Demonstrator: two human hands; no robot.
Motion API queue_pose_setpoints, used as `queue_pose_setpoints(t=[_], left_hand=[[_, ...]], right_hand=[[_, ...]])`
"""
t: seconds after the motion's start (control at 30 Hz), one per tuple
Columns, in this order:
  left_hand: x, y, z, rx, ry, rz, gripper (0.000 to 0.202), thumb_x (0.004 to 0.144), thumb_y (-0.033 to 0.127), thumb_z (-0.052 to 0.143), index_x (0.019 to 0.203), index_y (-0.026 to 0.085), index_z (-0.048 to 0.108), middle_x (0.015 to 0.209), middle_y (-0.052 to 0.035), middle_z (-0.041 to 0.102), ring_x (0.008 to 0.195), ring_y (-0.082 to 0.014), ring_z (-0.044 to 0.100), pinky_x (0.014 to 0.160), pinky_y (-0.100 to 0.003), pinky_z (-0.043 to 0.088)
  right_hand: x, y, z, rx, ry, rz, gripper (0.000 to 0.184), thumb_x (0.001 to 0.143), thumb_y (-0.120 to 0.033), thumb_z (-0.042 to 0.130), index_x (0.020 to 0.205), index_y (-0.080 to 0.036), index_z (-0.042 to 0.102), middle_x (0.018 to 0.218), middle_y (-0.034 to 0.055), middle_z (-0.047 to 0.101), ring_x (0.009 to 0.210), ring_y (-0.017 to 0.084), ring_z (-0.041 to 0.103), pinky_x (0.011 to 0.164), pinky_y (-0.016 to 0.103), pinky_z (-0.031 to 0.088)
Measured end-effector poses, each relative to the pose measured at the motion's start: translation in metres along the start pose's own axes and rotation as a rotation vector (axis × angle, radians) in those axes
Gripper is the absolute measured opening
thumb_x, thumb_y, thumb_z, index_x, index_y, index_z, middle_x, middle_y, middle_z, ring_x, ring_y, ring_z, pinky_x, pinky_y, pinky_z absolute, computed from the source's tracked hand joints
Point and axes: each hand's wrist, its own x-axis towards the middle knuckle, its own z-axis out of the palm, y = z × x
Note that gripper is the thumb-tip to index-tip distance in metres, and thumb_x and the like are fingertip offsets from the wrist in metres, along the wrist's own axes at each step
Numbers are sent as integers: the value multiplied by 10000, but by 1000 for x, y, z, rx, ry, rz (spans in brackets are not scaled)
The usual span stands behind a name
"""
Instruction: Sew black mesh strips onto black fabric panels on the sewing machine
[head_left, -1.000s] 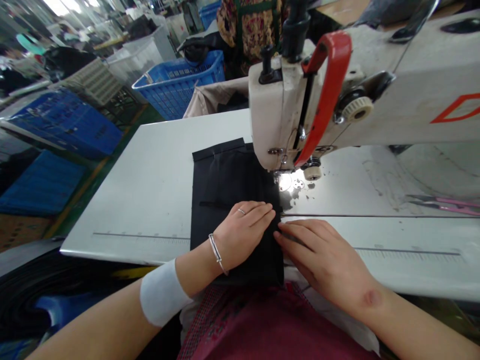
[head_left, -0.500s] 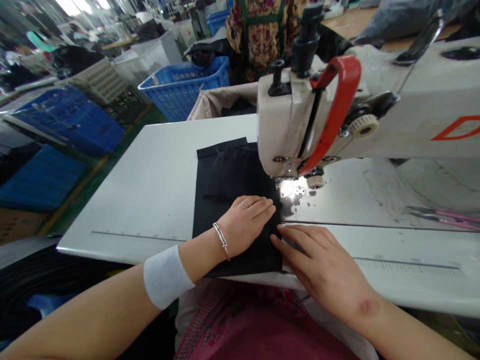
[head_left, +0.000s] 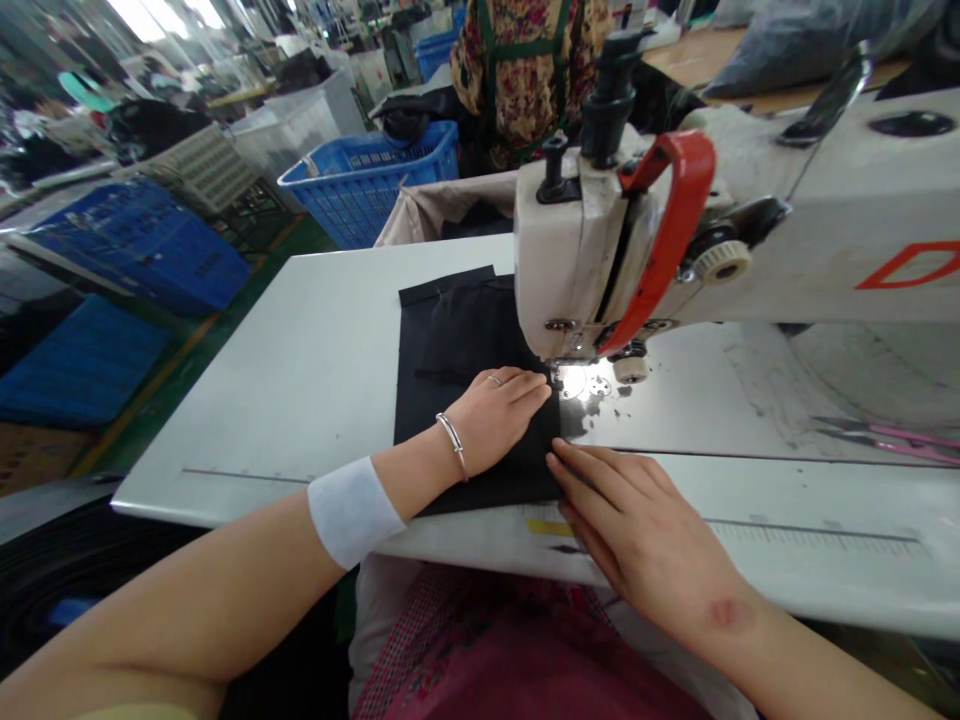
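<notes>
A black fabric piece (head_left: 472,330) lies on the white sewing table (head_left: 300,370), its right edge by the needle area of the sewing machine (head_left: 562,250). My left hand (head_left: 499,425) rests flat on the cloth, fingers stretched toward the presser foot (head_left: 556,377). At the cloth's right edge, close to its near corner, the fingertips of my right hand (head_left: 645,520) touch the fabric. Those fingers are extended, the palm over the table. A lamp lights the needle plate (head_left: 576,384). The stitching point itself is partly hidden by the machine head.
Pink-handled thread snips (head_left: 892,437) lie on the right of the table. A red lever guard (head_left: 667,230) curves down the machine head. Behind the table stand a cloth-lined bin (head_left: 427,205), a blue basket (head_left: 360,190) and a person in a floral top (head_left: 525,75).
The black fabric has moved away from me, under the machine head, and its near edge now lies farther up the table. My left hand has moved forward with it; my right has shifted only slightly.
</notes>
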Motion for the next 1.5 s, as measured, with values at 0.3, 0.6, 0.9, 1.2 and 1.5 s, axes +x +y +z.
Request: queue_pose_setpoints(t=[0.3,0.6,0.9,1.2,1.5], left_hand=[[12,-5,0,-26,-7,-29,309,935,136,458,1235,150,531,1283,-73,571,1155,-217,522,1004,-393,442],[13,-8,2,-42,26,-44,317,931,141,461,1235,156,549,1295,-70,573,1151,-208,515,1008,-394,439],[12,-13,4,-126,46,-67,312,953,187,420,1220,152,578,1271,-83,590,1140,-219,523,985,-411,449],[12,-14,7,-132,45,-84,306,951,189,428,1217,161,577,1271,-83,588,1145,-214,525,968,-402,447],[9,-10,6,-157,62,-97,303,945,169,436,1208,161,586,1274,-74,589,1156,-216,519,983,-410,447]], right_hand=[[3,-3,-3,10,-5,59,445,947,-251,462,1371,-122,490,1459,78,449,1273,247,436,1025,426,428],[4,-2,-2,58,14,64,457,936,-242,473,1376,-121,477,1440,96,468,1260,256,449,1022,443,428],[24,21,-22,451,245,349,170,895,-358,579,980,-217,621,1054,51,669,946,198,619,836,363,514],[68,83,-28,133,442,496,188,871,-345,524,881,-178,610,865,90,664,745,223,613,648,333,460],[64,79,-12,168,503,483,121,850,-294,528,904,-195,572,853,68,658,774,215,611,656,313,456]])
